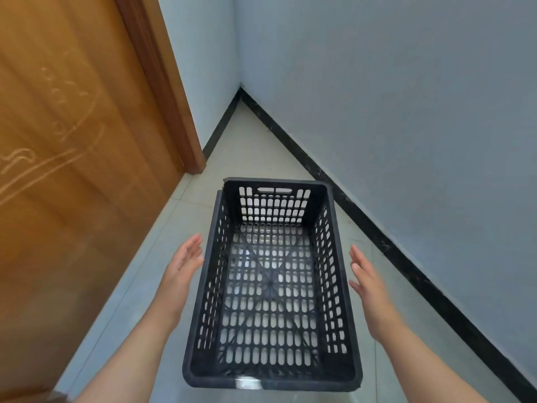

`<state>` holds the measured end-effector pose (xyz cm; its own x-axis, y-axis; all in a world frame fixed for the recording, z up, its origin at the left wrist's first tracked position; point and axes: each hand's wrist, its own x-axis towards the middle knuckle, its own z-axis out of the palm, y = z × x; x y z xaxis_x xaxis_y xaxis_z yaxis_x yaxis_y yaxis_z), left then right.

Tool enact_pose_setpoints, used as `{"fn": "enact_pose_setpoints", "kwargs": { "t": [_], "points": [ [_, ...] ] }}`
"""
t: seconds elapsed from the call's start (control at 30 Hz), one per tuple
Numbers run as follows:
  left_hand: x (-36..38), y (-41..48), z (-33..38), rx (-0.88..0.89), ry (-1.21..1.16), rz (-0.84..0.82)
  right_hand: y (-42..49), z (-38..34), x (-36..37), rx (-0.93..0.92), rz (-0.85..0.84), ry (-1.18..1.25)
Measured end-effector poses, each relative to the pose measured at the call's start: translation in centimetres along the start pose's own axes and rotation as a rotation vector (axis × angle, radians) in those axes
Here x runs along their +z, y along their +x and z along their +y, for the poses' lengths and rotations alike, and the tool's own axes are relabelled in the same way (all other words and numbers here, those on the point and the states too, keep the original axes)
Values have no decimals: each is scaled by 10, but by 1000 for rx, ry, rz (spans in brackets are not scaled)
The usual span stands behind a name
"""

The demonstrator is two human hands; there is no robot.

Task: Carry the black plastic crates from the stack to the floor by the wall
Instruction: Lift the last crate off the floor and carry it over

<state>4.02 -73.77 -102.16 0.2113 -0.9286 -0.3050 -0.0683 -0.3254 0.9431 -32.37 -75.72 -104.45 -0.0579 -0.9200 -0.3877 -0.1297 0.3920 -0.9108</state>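
Black crate (pixel 271 283) on floor (pixel 122 301), between flat left hand (pixel 181 264) and right hand (pixel 367 282) (fingers outstretched, holding nothing).

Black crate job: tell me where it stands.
Done: one black plastic crate sits empty on the tiled floor near the wall. In hand: nothing; left hand and right hand are open beside it. Left: unclear, the stack is out of view.

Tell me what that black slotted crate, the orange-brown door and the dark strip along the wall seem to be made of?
The black slotted crate looks like moulded matte plastic: uniform perforations, rounded rim. The orange-brown door appears to be varnished wood or wood veneer, showing grain and sheen. The dark strip along the wall seems polished black stone or tile, with pale flecks.
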Motion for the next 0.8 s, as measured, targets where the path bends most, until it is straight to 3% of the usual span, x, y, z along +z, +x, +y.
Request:
{"fn": "enact_pose_setpoints", "kwargs": {
  "t": [0.27, 0.4, 0.8],
  "points": [
    [-1, 44, -74, -91, -93, -31, 35, 64, 2, 108, -14, 172],
    [14, 45, -76, -158, -191, -178, 33, 68, 9, 136, -121, 238],
    [15, 24, -42, -217, -277, -212, 25, 46, 9, 182, -187, 360]
  ]
}}
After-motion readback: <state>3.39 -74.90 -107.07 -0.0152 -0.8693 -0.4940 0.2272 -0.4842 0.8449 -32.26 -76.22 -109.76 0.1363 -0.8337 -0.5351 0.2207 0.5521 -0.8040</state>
